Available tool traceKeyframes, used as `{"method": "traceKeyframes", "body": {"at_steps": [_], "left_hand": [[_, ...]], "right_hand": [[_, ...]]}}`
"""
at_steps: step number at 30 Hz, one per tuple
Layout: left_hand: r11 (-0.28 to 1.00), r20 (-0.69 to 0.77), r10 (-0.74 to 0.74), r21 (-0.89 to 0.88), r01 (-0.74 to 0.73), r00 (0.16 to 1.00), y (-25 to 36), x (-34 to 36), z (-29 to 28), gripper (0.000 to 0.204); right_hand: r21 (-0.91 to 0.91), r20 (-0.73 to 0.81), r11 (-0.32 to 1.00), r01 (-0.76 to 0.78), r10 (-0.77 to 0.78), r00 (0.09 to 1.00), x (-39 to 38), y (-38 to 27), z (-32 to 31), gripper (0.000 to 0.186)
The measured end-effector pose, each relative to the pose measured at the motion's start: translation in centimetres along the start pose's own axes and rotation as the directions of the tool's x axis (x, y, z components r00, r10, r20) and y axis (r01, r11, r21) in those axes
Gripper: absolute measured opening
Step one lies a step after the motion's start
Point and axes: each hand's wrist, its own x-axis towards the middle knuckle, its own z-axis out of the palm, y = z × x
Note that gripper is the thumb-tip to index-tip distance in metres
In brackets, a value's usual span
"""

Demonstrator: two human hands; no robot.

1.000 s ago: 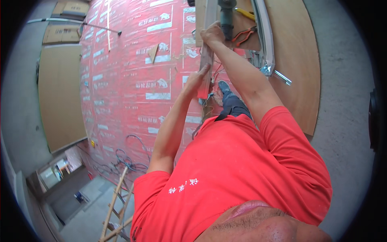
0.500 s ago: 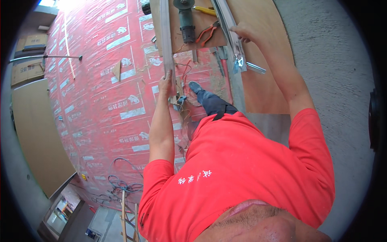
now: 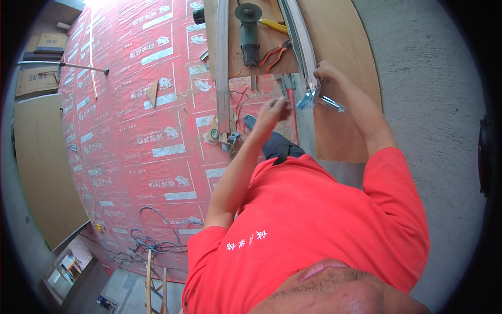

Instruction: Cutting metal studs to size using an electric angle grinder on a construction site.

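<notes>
My right hand (image 3: 327, 72) grips the near end of a long bundle of metal strips (image 3: 298, 31) on the right. Torn clear plastic wrap (image 3: 307, 99) hangs from that end, and a few shiny strips (image 3: 332, 104) stick out beside it. My left hand (image 3: 275, 111) hovers between this bundle and a long grey rail (image 3: 223, 68) on the left, touching neither. Its fingers are curled and a little blurred, with nothing visible in them. Between the two lengths, an angle grinder (image 3: 250, 39), orange-handled pliers (image 3: 275, 54) and a yellow-handled tool (image 3: 273, 25) lie on a wooden board (image 3: 266, 67).
A plywood sheet (image 3: 342, 125) lies at the right, beside the rough grey wall (image 3: 418, 68). Red printed sheeting (image 3: 120, 131) covers the floor. Coiled cable (image 3: 151, 235) and a wooden stepladder (image 3: 149, 277) are at the lower left. Another board (image 3: 47, 167) leans at the far left.
My left hand has let go of the grey rail and moved right toward the bundle. My right hand has slid down to the bundle's near end.
</notes>
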Motion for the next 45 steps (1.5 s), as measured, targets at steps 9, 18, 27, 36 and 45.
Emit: {"method": "traceKeyframes", "body": {"at_steps": [9,18,27,36,45], "left_hand": [[0.723,0.532,-0.101,-0.541,0.429,0.841,7.7,-3.8,8.3,0.059],[0.549,0.262,0.208,-0.828,0.109,0.942,9.8,-6.1,10.5,0.026],[0.929,-0.177,0.145,-0.314,-0.196,0.973,5.7,-9.0,8.1,0.016],[0.628,-0.544,0.775,0.722,-0.291,0.321,0.4,-14.2,-1.2,0.044],[0.47,-0.428,0.852,0.879,-0.082,0.303,-3.7,-21.1,-9.0,0.036]], "right_hand": [[0.313,0.189,0.945,0.091,-0.156,0.97,-6.9,-5.9,-5.3,0.008],[0.696,0.312,0.704,0.141,-0.474,0.824,-9.4,-12.6,-0.7,0.025],[0.772,0.493,0.615,-0.163,-0.417,0.763,-18.0,-21.3,-0.5,0.079],[0.879,0.135,0.464,0.108,-0.46,0.877,-20.2,-34.1,4.8,0.061],[0.672,-0.221,0.662,0.332,-0.248,0.943,-21.6,-32.4,13.5,0.096]]}}
